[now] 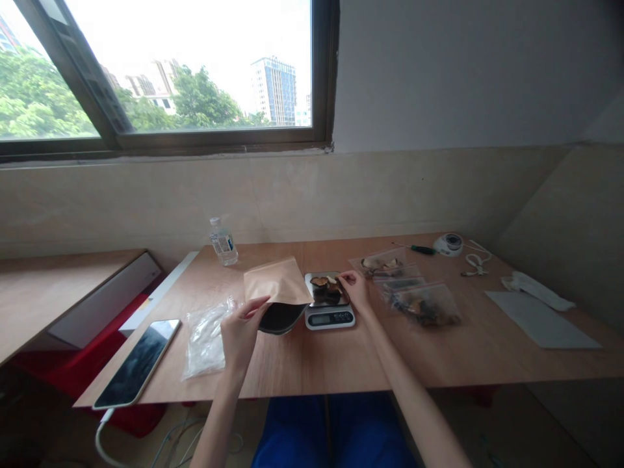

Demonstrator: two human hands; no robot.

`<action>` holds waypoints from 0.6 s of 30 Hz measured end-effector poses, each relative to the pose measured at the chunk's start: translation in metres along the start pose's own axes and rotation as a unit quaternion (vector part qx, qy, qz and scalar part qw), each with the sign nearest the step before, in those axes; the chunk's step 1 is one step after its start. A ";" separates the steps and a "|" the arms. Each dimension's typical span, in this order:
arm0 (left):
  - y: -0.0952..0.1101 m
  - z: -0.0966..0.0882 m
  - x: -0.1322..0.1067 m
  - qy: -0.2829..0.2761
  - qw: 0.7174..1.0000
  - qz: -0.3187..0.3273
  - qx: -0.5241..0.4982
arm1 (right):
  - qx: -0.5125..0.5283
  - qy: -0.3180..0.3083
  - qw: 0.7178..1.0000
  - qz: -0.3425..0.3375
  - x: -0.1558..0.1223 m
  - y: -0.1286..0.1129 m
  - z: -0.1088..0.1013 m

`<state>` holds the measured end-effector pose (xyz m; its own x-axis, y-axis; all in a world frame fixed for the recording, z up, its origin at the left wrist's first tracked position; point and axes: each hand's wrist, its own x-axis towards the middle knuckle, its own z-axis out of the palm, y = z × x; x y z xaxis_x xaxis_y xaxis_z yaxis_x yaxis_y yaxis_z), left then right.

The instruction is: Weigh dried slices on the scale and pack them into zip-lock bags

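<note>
My left hand (242,328) pinches the rim of a brown kraft paper pouch (275,281), its dark mouth gaping toward me beside the scale. A small white digital scale (333,318) carries a pile of dried, dark-edged slices (325,290), which look like mushroom. Over the right edge of the scale's pan is my right hand (355,288), thumb and finger brought together next to the slices. Whether a piece is between those fingertips is too small to tell. The digits on the scale's display cannot be read.
Clear zip bags of dried slices (424,304) lie right of the scale. A crumpled plastic bag (207,338), a phone (139,364) on a cable and a water bottle (224,244) are at left. A screwdriver (422,249), dome camera (448,244) and white sheet (541,318) are at right.
</note>
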<state>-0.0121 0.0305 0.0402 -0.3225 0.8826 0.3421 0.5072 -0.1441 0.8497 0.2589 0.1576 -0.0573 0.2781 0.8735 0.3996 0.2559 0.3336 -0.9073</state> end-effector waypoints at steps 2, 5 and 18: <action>0.001 0.000 0.000 0.000 1.000 -0.002 0.004 | -0.005 -0.015 1.000 -0.001 -0.001 -0.006 -0.001; 0.000 0.000 0.000 0.004 1.000 0.000 0.009 | -0.004 -0.027 1.000 -0.003 -0.004 -0.021 -0.006; 0.006 0.013 -0.001 -0.017 1.000 0.007 -0.007 | 0.135 -0.390 0.911 0.000 -0.088 -0.162 0.005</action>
<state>0.0013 0.0344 0.0397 -0.2877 0.8951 0.3406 0.5005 -0.1627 0.8503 0.1883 0.0288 0.0535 -0.4913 0.8248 0.2801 -0.0094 0.3165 -0.9485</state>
